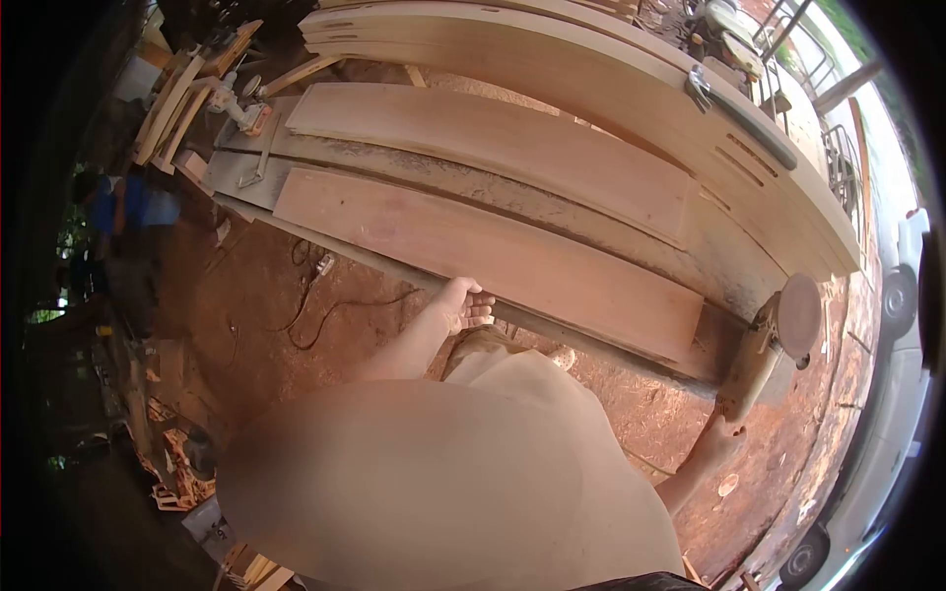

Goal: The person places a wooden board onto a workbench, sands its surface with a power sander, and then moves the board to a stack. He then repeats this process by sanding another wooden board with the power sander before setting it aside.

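My right hand [727,435] is wrapped round the rear end of an angle grinder [747,379] at the right end of the bench. Its round sanding disc [799,317] faces up and is turned away from the wood. My left hand [467,306] hangs by the near edge of the bench, fingers loosely bent and apart, with nothing in it. Just beyond it lies a long reddish plank [493,258], flat on the dusty bench top [724,345]. A second plank [483,141] rests behind, parallel to the first.
Behind the bench, large boards [591,69] carry a hammer [741,113]. A cordless power tool [246,110] and a metal square [259,163] lie at the bench's left end. A cord [345,308] snakes over the dirt floor. Parked vehicles [867,433] stand to the right.
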Demonstrator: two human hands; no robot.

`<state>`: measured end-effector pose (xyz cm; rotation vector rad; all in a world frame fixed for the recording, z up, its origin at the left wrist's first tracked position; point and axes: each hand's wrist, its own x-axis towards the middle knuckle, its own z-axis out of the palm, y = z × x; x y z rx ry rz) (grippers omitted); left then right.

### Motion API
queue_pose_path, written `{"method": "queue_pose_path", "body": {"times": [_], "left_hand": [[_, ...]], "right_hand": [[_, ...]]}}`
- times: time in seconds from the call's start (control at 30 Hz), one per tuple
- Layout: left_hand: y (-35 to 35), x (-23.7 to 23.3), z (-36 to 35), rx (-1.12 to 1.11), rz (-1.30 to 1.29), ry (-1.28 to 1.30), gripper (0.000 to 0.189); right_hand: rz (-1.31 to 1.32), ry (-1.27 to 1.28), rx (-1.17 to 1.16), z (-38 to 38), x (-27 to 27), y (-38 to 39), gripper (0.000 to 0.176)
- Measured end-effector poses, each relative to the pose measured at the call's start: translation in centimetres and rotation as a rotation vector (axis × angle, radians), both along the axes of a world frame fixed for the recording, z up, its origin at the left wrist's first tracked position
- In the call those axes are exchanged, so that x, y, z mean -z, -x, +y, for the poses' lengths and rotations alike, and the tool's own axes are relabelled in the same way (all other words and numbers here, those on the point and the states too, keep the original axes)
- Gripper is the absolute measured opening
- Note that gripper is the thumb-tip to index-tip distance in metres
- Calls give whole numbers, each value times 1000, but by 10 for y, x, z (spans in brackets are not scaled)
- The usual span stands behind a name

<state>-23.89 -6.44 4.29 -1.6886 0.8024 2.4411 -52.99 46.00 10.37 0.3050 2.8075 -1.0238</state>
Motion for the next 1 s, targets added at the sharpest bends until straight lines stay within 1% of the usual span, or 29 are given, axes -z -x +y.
{"method": "queue_pose_path", "body": {"times": [0.07,0.1,0.13,0.17,0.2,0.23,0.27,0.3,0.37,0.4,0.43,0.47,0.5,0.53,0.57,0.6,0.63,0.67,0.7,0.73,0.77,0.8,0.83,0.87,0.93,0.97,1.0], "left_hand": [[-6,-11,1,-30,49,-30,31],[-12,-8,-2,-33,62,-16,35],[-15,-4,-10,-48,71,-17,35],[-20,-1,-14,-36,70,-21,35],[-23,2,-16,-31,73,-26,35],[-26,-7,-20,-44,50,10,38],[-31,-6,-27,-80,67,9,38],[-39,-3,-34,-124,44,50,40],[-52,7,-42,-226,-2,125,43],[-58,11,-47,-240,13,111,43],[-63,13,-52,-251,10,154,47],[-67,13,-54,-266,-1,198,51],[-68,-5,-51,-330,-13,286,56],[-69,-12,-52,-346,-13,279,56],[-69,-17,-56,-499,85,380,59],[-69,-26,-61,-640,186,481,61],[-75,-51,-64,-587,359,438,63],[-69,-77,-67,-580,363,434,63],[-56,-101,-73,-661,431,534,63],[-46,-112,-80,-749,497,639,62],[-40,-109,-90,-773,603,643,62],[-35,-101,-102,-798,709,647,62],[-32,-77,-116,-770,862,628,61],[-25,-40,-129,-788,806,579,63],[-4,-34,-133,-920,326,497,67],[5,-28,-135,-937,334,494,67],[12,-19,-141,-1047,270,327,64]], "right_hand": [[290,118,85,-52,-7,-4,64],[217,108,-59,-85,-7,0,68],[170,52,-193,-110,8,7,73],[173,-143,-274,-131,30,16,78],[39,-273,-273,-148,43,23,87],[-5,-281,-267,-166,35,22,90],[-46,-290,-265,-185,26,20,92],[-25,-297,-295,-193,27,26,92],[-168,-350,-256,-183,34,28,95],[-266,-195,-247,-181,18,18,88],[-362,-41,-245,-180,0,11,81],[-522,63,-212,-157,-4,21,72],[-689,168,-172,-141,-9,30,63],[-608,294,-237,-150,-34,20,56],[-525,430,-290,-158,-67,4,51],[-487,558,-381,-148,-80,14,54],[-450,533,-263,-132,-103,18,61],[-406,567,-325,-164,-152,-8,62],[-402,564,-326,-160,-158,-5,62],[-441,654,-324,-153,-162,6,56],[-481,745,-325,-144,-166,19,53],[-522,833,-329,-138,-170,30,54],[-574,925,-391,-132,-167,37,62],[-573,918,-410,-129,-163,38,62],[-581,1132,-398,-135,-155,25,69],[-608,1165,-437,-139,-153,17,72],[-608,1161,-452,-142,-148,11,72]]}}
